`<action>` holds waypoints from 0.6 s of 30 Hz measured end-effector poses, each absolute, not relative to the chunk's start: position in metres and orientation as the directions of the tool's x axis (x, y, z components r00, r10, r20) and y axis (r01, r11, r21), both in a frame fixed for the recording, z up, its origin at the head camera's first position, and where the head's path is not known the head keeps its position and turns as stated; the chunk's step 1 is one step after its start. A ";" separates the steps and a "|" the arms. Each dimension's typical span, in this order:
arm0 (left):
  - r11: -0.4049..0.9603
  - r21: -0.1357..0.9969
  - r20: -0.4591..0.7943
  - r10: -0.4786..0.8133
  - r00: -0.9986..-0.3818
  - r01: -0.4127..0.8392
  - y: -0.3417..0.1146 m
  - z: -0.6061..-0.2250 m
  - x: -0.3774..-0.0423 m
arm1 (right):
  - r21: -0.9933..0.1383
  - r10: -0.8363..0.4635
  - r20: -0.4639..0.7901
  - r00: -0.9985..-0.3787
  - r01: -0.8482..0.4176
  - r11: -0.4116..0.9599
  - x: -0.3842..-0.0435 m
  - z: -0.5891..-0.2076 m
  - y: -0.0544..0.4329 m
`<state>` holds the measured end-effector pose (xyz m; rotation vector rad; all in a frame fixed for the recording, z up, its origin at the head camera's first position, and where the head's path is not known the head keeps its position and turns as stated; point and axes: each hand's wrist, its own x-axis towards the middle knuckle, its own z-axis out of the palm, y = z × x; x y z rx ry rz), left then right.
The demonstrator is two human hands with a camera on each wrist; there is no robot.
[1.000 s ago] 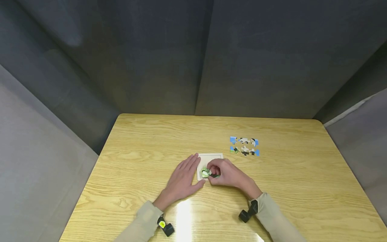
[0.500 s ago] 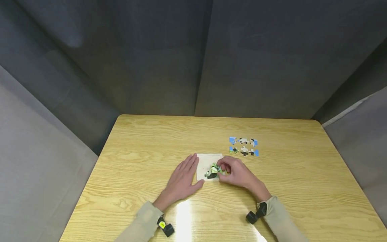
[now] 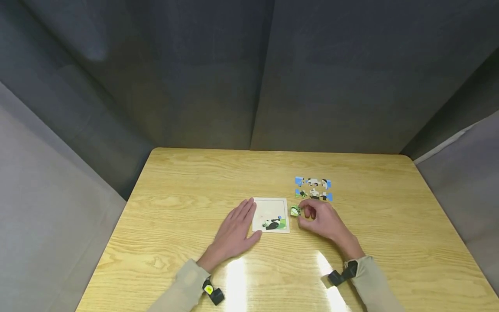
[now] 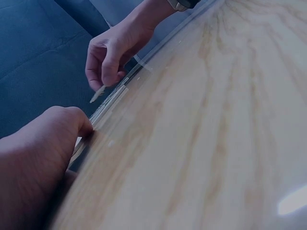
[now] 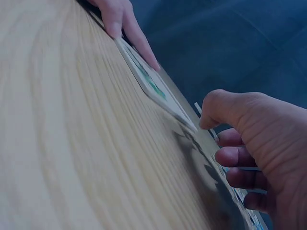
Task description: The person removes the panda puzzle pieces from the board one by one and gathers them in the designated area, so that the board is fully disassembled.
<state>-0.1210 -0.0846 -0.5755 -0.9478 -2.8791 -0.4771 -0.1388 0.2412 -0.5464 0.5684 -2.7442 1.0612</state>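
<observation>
My left hand [image 3: 233, 232] lies flat with straight fingers along the left edge of a square white puzzle tray [image 3: 269, 207]. Joined puzzle pieces [image 3: 274, 224] in black, white and green fill part of the tray's lower right. Just past the tray's right edge, my right hand [image 3: 324, 220] pinches a green puzzle piece [image 3: 295, 210] between thumb and forefinger. From the left wrist view, that thin puzzle piece [image 4: 97, 94] hangs tilted from the fingertips. The right wrist view has the other fingers curled loosely behind the thumb, and the tray [image 5: 144, 81] beyond.
Several panda puzzle pieces [image 3: 313, 182] lie in two rows on the wooden table [image 3: 195, 182], behind the right hand. Dark curtains [image 3: 195, 86] hang at the table's back edge. A small black device [image 3: 343, 274] is strapped at each wrist.
My right hand has moved right with the puzzle piece, from over the tray to beyond its right edge. The pieces at the tray's lower right are now uncovered. The left hand stays put.
</observation>
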 end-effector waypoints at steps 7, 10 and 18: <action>0.757 0.276 0.172 0.568 -0.805 0.593 -0.085 -0.575 -0.120 | -0.602 -0.262 0.208 -0.943 -0.334 0.725 -0.142 -0.547 0.251; 0.760 0.276 0.166 0.565 -0.808 0.588 -0.085 -0.575 -0.120 | -0.585 -0.257 0.203 -0.945 -0.328 0.742 -0.144 -0.547 0.251; 0.762 0.280 0.160 0.562 -0.812 0.583 -0.083 -0.576 -0.121 | -0.567 -0.247 0.205 -0.947 -0.321 0.759 -0.147 -0.549 0.251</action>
